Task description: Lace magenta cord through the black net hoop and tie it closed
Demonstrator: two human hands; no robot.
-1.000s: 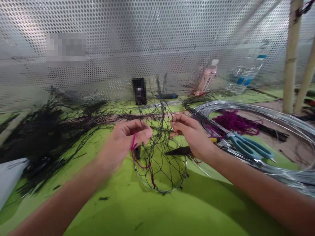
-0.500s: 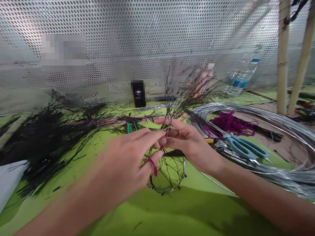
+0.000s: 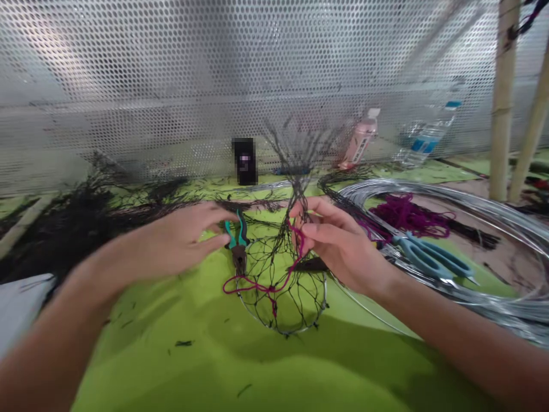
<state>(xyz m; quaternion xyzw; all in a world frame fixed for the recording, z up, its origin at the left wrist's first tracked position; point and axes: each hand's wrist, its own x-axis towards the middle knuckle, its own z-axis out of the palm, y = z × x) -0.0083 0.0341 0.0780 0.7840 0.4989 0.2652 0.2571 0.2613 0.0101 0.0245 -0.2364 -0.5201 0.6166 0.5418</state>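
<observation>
My right hand (image 3: 332, 232) is closed, pinching a gathered bundle of thin black strands (image 3: 300, 186) and a magenta cord (image 3: 288, 274) that runs down from it. The strands fan out above the fingers. Below, they form a knotted net (image 3: 300, 297) tied round a wire ring (image 3: 261, 321) over the green surface. The cord loops out to the left across the net. My left hand (image 3: 184, 237), slightly blurred, has its fingers apart and holds nothing I can see. Its fingertips are beside the handles of teal-and-black pliers (image 3: 238, 243).
At right lies a large wire coil (image 3: 527, 229) with blue scissors (image 3: 429, 257) and a magenta cord pile (image 3: 403, 214). A black strand heap (image 3: 86, 212) is at left. Bottles (image 3: 360, 140) and a black object (image 3: 245, 163) stand by the perforated metal sheet (image 3: 193, 68).
My left hand has let go of the bundle and moved left towards the pliers. The magenta cord now hangs in a loop. My right hand still grips the strands.
</observation>
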